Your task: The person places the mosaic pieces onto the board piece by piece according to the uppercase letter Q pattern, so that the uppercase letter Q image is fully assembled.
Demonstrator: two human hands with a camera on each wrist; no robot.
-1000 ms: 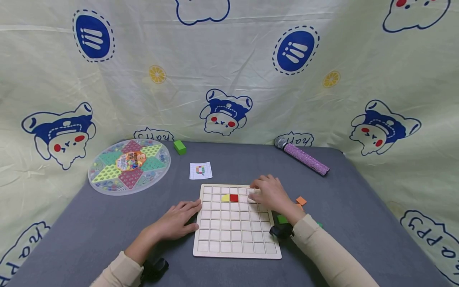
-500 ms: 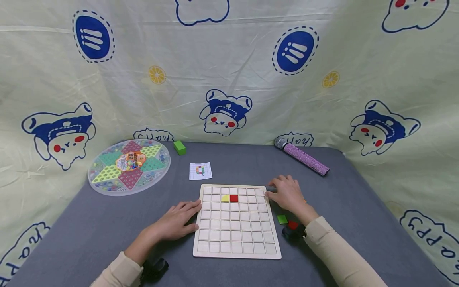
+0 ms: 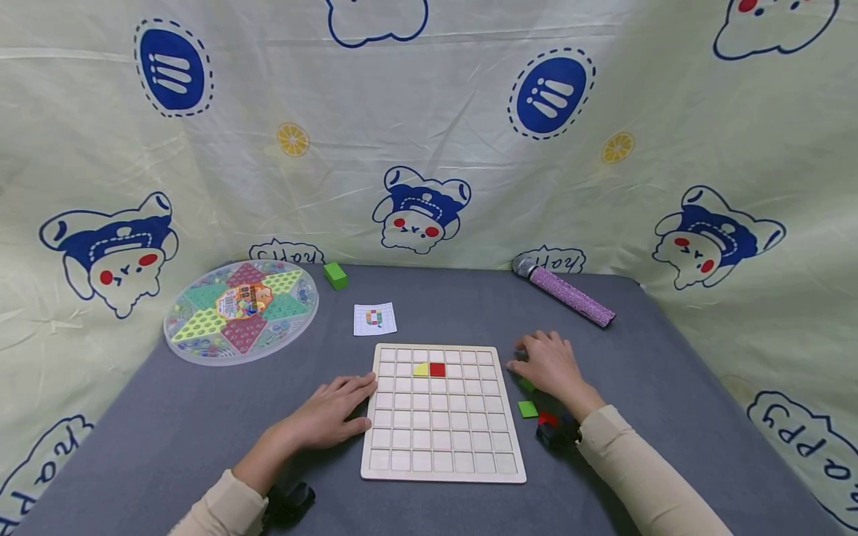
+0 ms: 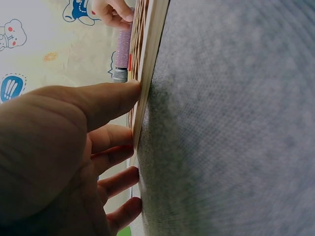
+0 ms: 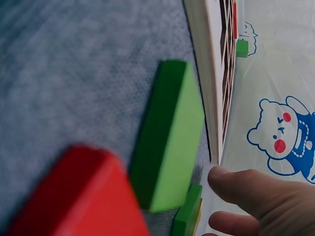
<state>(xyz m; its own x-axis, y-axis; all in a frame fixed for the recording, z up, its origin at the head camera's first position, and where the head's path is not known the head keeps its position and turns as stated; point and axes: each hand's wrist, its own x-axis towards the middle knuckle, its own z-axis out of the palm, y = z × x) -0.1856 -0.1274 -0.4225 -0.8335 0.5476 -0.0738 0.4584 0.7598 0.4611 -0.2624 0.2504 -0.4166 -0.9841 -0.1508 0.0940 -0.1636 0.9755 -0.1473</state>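
A wooden grid board [image 3: 442, 417] lies on the cloth, with a yellow triangle tile [image 3: 421, 370] and a red square tile [image 3: 438, 370] side by side in its second row. Along the board's left edge rests my left hand [image 3: 334, 409]; thumb and fingertips touch the rim in the left wrist view. My right hand [image 3: 551, 368] hovers low to the right of the board, fingers loosely bent, with nothing visible between them. Green tiles [image 3: 527, 409] and a red tile [image 3: 547, 419] lie near its wrist. The hand hides part of the tile group.
A small pattern card [image 3: 375, 319] lies behind the board. Farther left is a round game board [image 3: 243, 311] under clear plastic, with a green block [image 3: 336, 275] beside it. A glittery purple microphone [image 3: 566, 294] lies at the back right, before a printed curtain.
My right hand has moved right, off the board's upper right corner and over to the loose tiles. The left hand and the two tiles on the board stay where they were.
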